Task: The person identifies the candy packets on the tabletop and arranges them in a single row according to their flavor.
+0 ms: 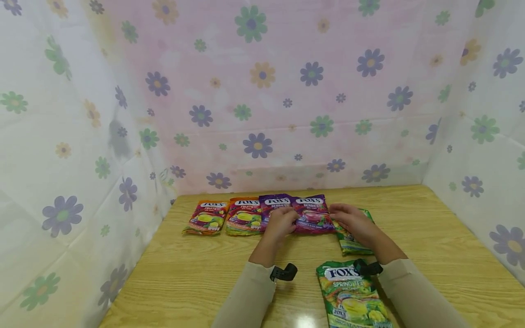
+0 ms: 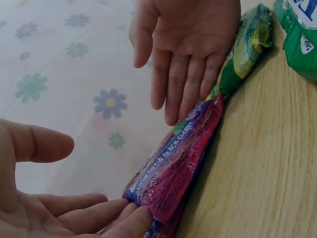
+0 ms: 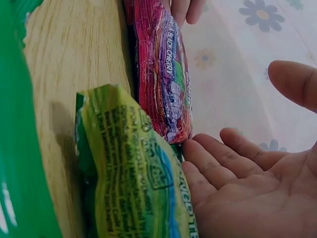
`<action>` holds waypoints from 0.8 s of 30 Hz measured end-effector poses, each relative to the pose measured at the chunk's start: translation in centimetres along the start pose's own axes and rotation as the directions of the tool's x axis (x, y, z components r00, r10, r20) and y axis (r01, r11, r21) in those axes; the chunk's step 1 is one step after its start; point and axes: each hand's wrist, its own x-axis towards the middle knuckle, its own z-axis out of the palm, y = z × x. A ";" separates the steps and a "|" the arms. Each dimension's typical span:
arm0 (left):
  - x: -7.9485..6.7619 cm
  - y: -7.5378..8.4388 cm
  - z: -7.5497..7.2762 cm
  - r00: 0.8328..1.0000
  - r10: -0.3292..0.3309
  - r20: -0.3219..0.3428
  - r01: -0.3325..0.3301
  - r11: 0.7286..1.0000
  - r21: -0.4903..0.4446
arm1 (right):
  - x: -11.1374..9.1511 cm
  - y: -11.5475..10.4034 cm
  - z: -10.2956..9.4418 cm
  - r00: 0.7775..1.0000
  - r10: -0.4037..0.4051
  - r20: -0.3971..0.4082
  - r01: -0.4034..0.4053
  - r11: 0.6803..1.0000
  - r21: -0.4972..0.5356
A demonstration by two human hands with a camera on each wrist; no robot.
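A row of Fox's candy bags lies toward the back of the table. My left hand (image 1: pixel 282 222) is over the seam between two purple berries bags; its fingers, mostly straight, touch one end of the right-hand berries bag (image 1: pixel 312 215). At that bag's other end, the extended fingertips of my right hand (image 1: pixel 356 222) touch its edge, as the right wrist view shows. Partly under the right hand lies a green bag (image 1: pixel 352 243), tilted and partly hidden. The left purple berries bag (image 1: pixel 275 201) is partly covered by my left hand.
Two orange fruits bags (image 1: pixel 206 217) lie at the row's left end. Nearer me, a green Spring Tea bag (image 1: pixel 354 296) lies beside my right forearm. Flowered cloth (image 1: pixel 258 109) encloses the wooden table (image 1: pixel 184 278) at the back and sides.
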 end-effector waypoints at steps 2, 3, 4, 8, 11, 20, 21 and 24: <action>0.1 -0.1 0.0 1.000 0.000 0.003 0.000 1.000 0.010 | 0.0 0.0 0.1 1.000 -0.004 0.003 0.004 1.000 -0.025; 0.1 -0.2 0.1 1.000 -0.002 0.004 0.002 1.000 0.009 | 0.0 0.0 0.2 1.000 -0.003 0.000 0.003 0.999 -0.032; 0.1 -0.2 0.1 1.000 -0.003 0.003 0.003 1.000 0.009 | 0.0 0.0 0.2 1.000 -0.004 -0.002 0.003 0.999 -0.037; 0.1 -0.2 0.2 1.000 -0.013 -0.002 0.013 1.000 0.005 | 0.0 -0.1 0.2 1.000 -0.001 -0.012 0.000 0.999 -0.040; 0.1 -0.2 0.3 1.000 -0.011 -0.002 0.011 1.000 0.010 | 0.0 -0.1 0.1 1.000 -0.009 -0.010 0.009 0.999 -0.033; -0.1 -0.1 0.3 1.000 0.002 0.005 -0.002 1.000 0.002 | 0.0 0.0 0.0 1.000 -0.031 0.007 0.031 1.000 -0.006; -0.1 -0.1 0.3 1.000 0.007 0.006 -0.007 1.000 0.001 | 0.0 0.0 0.0 0.999 -0.031 0.010 0.031 1.000 -0.003; -0.1 -0.1 0.3 1.000 0.028 0.006 -0.028 1.000 0.009 | -0.1 -0.1 -0.1 0.999 -0.027 0.021 0.027 1.000 -0.007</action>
